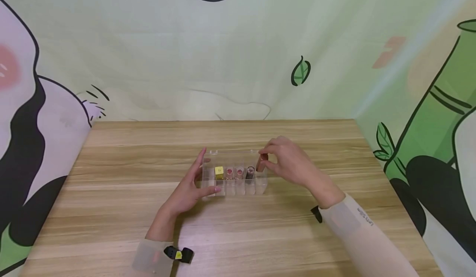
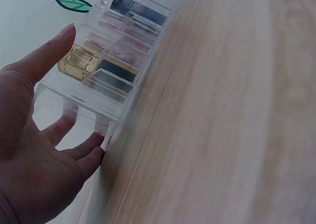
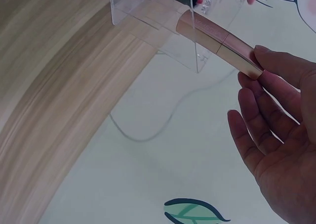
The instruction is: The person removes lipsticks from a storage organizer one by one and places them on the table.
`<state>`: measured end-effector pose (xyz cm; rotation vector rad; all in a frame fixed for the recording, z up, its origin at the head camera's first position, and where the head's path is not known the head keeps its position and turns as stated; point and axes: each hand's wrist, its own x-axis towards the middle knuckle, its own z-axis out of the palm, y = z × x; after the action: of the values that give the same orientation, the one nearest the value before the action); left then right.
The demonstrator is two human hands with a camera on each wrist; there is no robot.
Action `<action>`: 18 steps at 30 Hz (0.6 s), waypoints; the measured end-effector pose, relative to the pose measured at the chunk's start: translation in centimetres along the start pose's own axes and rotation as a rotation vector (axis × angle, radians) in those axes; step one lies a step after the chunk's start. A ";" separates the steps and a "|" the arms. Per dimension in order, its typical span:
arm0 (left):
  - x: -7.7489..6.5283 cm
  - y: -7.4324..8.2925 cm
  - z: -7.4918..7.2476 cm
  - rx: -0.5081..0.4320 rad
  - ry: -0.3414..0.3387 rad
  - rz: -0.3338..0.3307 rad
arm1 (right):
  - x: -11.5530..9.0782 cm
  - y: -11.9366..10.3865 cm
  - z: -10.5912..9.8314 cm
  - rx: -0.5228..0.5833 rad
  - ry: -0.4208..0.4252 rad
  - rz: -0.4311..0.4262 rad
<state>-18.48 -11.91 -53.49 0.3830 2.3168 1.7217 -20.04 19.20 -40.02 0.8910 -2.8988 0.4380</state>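
A clear plastic lipstick organizer stands on the table, its slots side by side. My left hand holds it by its left end, thumb over the front and fingers behind. Between thumb and fingertips, my right hand pinches the end of a rose-gold lipstick tube. The tube slants, its far end inside the rightmost slot. In other slots stand a gold-topped lipstick with a dark lower part, two pinkish clear lipsticks and a black lipstick.
The wooden table extends around the organizer and ends at a cloth backdrop with painted leaves. Black wrist straps sit on both sleeves. At the far left, the organizer's end slot shows no lipstick.
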 end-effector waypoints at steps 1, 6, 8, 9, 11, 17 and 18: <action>0.0 0.0 0.0 0.000 0.000 -0.001 | 0.0 0.0 -0.1 0.000 0.002 0.003; 0.0 0.0 0.0 -0.008 -0.002 -0.001 | 0.0 0.0 -0.7 0.015 0.024 0.012; -0.1 0.1 -0.1 -0.012 -0.003 0.001 | 0.0 0.0 -0.9 0.018 0.035 0.011; -0.1 0.1 -0.1 -0.013 -0.003 0.002 | 0.0 0.0 -1.0 0.018 0.041 0.009; -0.1 0.1 -0.1 -0.016 -0.003 0.001 | 0.0 0.0 -1.2 0.017 0.054 0.002; 0.0 0.1 0.0 -0.016 -0.004 0.002 | 0.0 0.0 -1.7 0.018 0.091 -0.020; 0.0 0.0 0.0 -0.016 -0.005 0.002 | 0.0 0.1 -1.8 0.018 0.096 -0.021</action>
<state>-18.46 -11.94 -53.44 0.3867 2.2994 1.7371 -20.11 19.79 -38.29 0.8767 -2.8001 0.4919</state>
